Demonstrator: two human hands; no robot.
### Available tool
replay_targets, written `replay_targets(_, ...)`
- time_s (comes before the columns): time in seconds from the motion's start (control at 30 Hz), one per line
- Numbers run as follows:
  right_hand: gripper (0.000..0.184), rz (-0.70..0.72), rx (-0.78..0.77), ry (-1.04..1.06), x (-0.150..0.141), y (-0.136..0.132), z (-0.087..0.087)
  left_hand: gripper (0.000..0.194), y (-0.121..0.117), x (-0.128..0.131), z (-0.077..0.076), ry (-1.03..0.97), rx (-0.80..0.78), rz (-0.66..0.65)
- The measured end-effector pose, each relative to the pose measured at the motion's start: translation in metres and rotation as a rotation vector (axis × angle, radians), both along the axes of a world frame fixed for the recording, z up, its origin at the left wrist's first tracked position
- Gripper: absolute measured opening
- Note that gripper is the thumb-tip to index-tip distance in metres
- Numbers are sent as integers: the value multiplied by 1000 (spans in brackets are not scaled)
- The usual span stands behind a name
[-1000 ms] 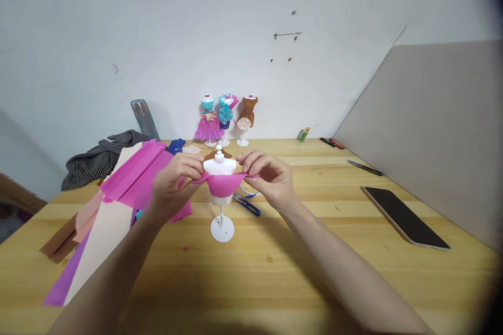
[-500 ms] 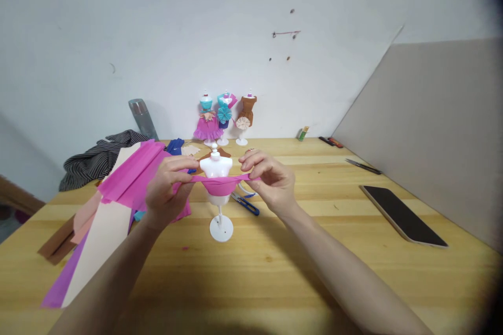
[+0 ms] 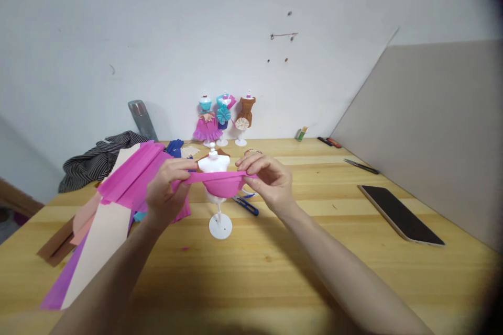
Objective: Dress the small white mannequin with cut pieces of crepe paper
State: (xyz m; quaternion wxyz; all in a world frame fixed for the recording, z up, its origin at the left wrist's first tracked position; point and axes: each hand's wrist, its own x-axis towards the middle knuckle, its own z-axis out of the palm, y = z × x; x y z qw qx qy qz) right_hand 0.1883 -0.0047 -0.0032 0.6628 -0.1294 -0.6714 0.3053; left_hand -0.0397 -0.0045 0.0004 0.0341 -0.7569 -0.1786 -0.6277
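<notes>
A small white mannequin bust (image 3: 213, 162) stands on a thin stem and round base (image 3: 220, 226) in the middle of the wooden table (image 3: 275, 251). A strip of pink crepe paper (image 3: 220, 183) is stretched across its front. My left hand (image 3: 167, 193) pinches the strip's left end. My right hand (image 3: 265, 180) pinches the right end, fingers closed on the paper. Both hands hold the strip taut at chest height of the bust.
Sheets of pink, peach and brown paper (image 3: 113, 204) lie at the left, with a striped cloth (image 3: 98, 159) and a grey bottle (image 3: 142, 119) behind. Three dressed mannequins (image 3: 223, 118) stand at the wall. Blue snips (image 3: 247, 204) lie behind the bust. A phone (image 3: 401, 214) and scissors (image 3: 360, 166) lie at the right.
The pink paper, first draped as a wide piece over the bust, is now pulled into a taut band. My hands have moved slightly apart and down.
</notes>
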Motion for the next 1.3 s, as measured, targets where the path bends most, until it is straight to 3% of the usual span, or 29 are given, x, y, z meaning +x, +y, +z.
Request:
replay_targets(0.23,12,3,-80,18,-3,6,-4,31,3,8,-10,-173,-241,-62)
replay_targets(0.43,30,5,-239,23,-5,10,-5,22,1,16,-7,-283,-495,-82)
replay_targets(0.73,22,3,-324,21,-14,11,2,14,3,23,-7,-315,-752,-186)
replay_targets(1.3,17,-9,-351,66,-24,11,6,17,8,29,-15,-362,-800,-216)
